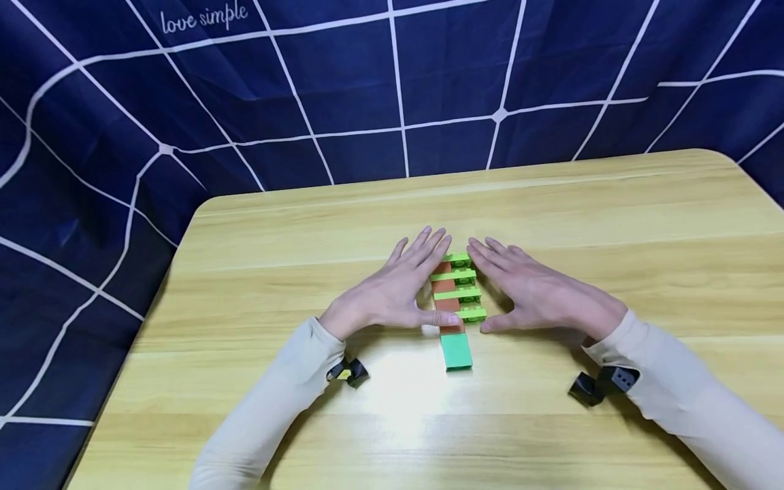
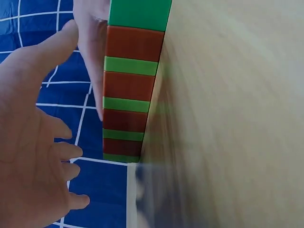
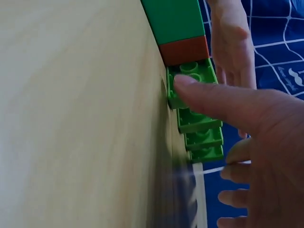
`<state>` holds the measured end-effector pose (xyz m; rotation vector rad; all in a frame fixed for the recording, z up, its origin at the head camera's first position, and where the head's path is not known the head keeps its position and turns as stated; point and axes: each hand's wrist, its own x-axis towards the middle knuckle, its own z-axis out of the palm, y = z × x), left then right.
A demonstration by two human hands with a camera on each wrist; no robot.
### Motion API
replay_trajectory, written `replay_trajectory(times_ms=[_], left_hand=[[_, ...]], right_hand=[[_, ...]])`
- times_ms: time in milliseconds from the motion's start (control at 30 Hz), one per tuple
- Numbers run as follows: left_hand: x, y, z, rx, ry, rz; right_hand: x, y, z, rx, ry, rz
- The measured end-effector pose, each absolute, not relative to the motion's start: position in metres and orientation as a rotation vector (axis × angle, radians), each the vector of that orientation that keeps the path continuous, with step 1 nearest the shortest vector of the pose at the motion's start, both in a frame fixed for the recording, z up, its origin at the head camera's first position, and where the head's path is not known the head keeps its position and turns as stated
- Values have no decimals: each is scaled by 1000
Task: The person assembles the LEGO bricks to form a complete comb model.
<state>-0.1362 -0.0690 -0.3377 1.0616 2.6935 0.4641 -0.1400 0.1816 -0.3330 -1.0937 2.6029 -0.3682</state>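
A stack of toy building bricks lies on its side on the table. A green brick [image 1: 456, 352] forms its near end. Beyond it, orange-red bricks [image 1: 447, 306] alternate with thin lime-green bricks [image 1: 470, 295], which stick out to the right and show hollow undersides in the right wrist view. On the stack's left is my left hand [image 1: 395, 292], fingers extended, thumb over an orange-red brick. My right hand [image 1: 539, 289] flanks the other side, its fingers straight and its thumb beside the nearest lime-green brick. Whether either hand touches the bricks I cannot tell.
The wooden table [image 1: 275, 401] has rounded far corners. Behind it and to the left hangs a dark blue cloth [image 1: 349, 82] with white lines. A black wrist camera [image 1: 349, 373] sits under the left cuff, and another black camera [image 1: 603, 386] under the right.
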Motion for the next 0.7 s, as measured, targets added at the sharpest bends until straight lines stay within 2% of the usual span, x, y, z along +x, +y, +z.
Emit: replay_trajectory(times_ms=[533, 700], left_hand=[[-139, -77, -336, 1033, 2529, 484], [-142, -100, -325, 897, 2754, 660]], right_hand=[[-135, 185, -333, -1113, 2651, -423], [-140, 203, -323, -1033, 2729, -485]])
